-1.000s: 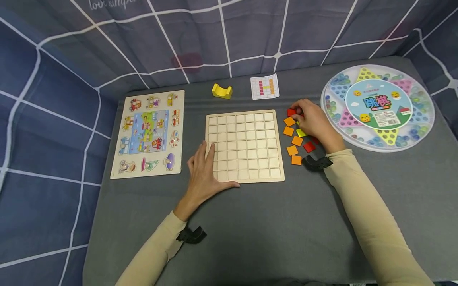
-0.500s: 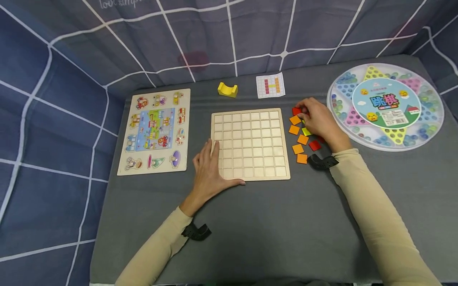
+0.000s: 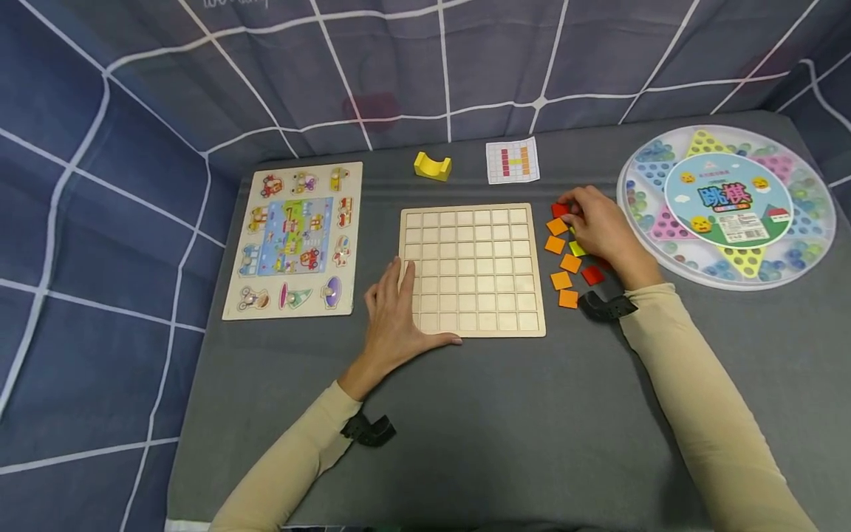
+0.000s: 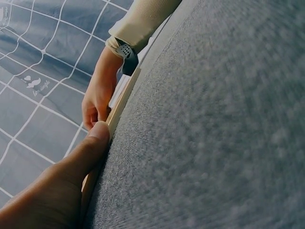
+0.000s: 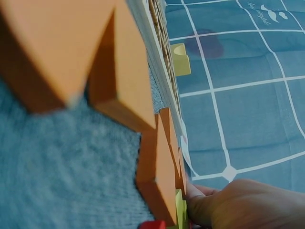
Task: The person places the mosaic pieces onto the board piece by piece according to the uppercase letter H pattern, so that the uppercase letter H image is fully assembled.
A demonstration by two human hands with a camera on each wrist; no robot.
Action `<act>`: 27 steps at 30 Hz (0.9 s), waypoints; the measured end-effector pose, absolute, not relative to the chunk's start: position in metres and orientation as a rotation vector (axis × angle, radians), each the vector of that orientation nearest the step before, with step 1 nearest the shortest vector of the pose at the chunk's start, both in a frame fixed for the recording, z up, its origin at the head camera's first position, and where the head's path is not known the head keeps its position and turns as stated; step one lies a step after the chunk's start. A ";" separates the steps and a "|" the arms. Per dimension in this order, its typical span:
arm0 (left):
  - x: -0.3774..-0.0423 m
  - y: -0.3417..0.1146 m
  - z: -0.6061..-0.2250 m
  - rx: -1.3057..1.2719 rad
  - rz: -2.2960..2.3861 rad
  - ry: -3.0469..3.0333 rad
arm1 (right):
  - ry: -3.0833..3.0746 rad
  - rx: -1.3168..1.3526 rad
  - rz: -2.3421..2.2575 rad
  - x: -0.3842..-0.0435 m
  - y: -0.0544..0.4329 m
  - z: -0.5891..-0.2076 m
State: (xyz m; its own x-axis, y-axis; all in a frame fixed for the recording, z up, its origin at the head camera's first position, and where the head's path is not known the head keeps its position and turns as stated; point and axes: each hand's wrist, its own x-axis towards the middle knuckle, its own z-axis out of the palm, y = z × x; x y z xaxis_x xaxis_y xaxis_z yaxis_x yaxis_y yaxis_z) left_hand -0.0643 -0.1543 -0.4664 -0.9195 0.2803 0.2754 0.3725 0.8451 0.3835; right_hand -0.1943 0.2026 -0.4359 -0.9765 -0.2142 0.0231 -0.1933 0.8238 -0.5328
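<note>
A wooden grid board [image 3: 473,272] lies flat in the middle of the table in the head view, its squares bare. My left hand [image 3: 392,318] rests at its lower left corner, fingers extended on the left edge and thumb along the near edge. To the board's right, my right hand [image 3: 601,225] pinches a red square tile [image 3: 560,210] between thumb and fingers, at the far end of a loose group. Several orange tiles [image 3: 555,244], a yellow-green tile [image 3: 577,249] and another red tile [image 3: 593,275] lie beside that hand, which partly hides others.
A printed pattern card [image 3: 513,161] and a yellow curved block [image 3: 433,167] sit behind the board. At left lies a knobbed picture puzzle [image 3: 292,240]; at right, a round Chinese checkers box [image 3: 728,203]. A grid-patterned curtain [image 3: 399,66] hangs behind the table.
The whole head view has shifted, so everything appears further right. Both hands keep their places, left at the board and right at the red tile.
</note>
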 end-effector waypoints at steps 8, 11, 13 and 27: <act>-0.066 -0.154 -0.467 -0.516 -0.633 -2.803 | 2.991 -0.347 -0.839 -0.192 0.203 -0.436; -0.065 -0.154 -0.467 -0.503 -0.646 -2.816 | 3.007 -0.363 -0.828 -0.192 0.202 -0.437; -0.065 -0.154 -0.466 -0.494 -0.654 -2.826 | 3.015 -0.378 -0.829 -0.193 0.201 -0.437; -0.065 -0.155 -0.467 -0.495 -0.649 -2.839 | 3.030 -0.397 -0.775 -0.193 0.201 -0.437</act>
